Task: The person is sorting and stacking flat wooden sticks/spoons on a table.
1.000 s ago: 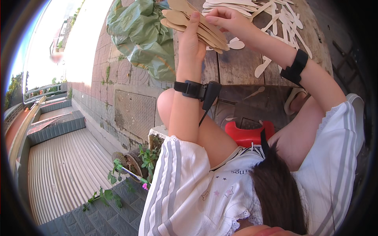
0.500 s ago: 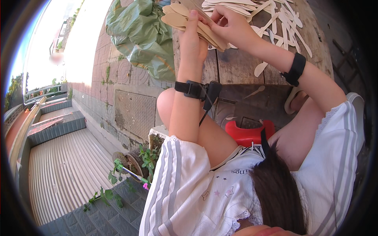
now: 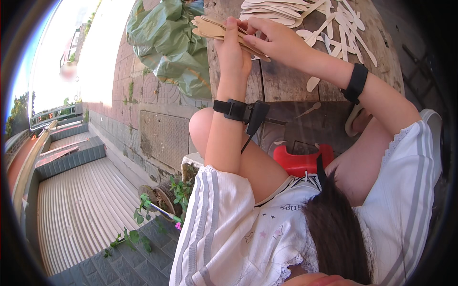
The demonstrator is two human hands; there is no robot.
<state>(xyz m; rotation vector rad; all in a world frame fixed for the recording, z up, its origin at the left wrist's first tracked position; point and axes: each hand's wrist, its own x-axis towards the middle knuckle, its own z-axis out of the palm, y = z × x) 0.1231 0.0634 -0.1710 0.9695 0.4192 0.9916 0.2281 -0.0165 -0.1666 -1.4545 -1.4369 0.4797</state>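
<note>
Over the near left part of the wooden table (image 3: 286, 86), my left hand (image 3: 232, 52) is closed around a stack of flat, pale wooden spoons (image 3: 210, 29). Its thumb lies across them, and their rounded ends stick out to the left. My right hand (image 3: 274, 38) is at the right side of the same stack, thumb and fingers pressed on the pieces; its fingertips are partly hidden. Beyond it lies a pile of similar spoons (image 3: 272, 10). More wooden pieces (image 3: 350, 31) are strewn loosely to the right.
A crumpled green plastic bag (image 3: 167, 47) stands against the table's left side. Between my knees is a red plastic object (image 3: 298, 162), possibly a stool. One spoon (image 3: 309, 110) lies on the ground below the table edge. A potted plant (image 3: 179, 193) is by my left elbow.
The spoons in my left hand were fanned wider and are now seen in a narrower, more edge-on stack. My right hand has shifted slightly, its fingers lower against the stack.
</note>
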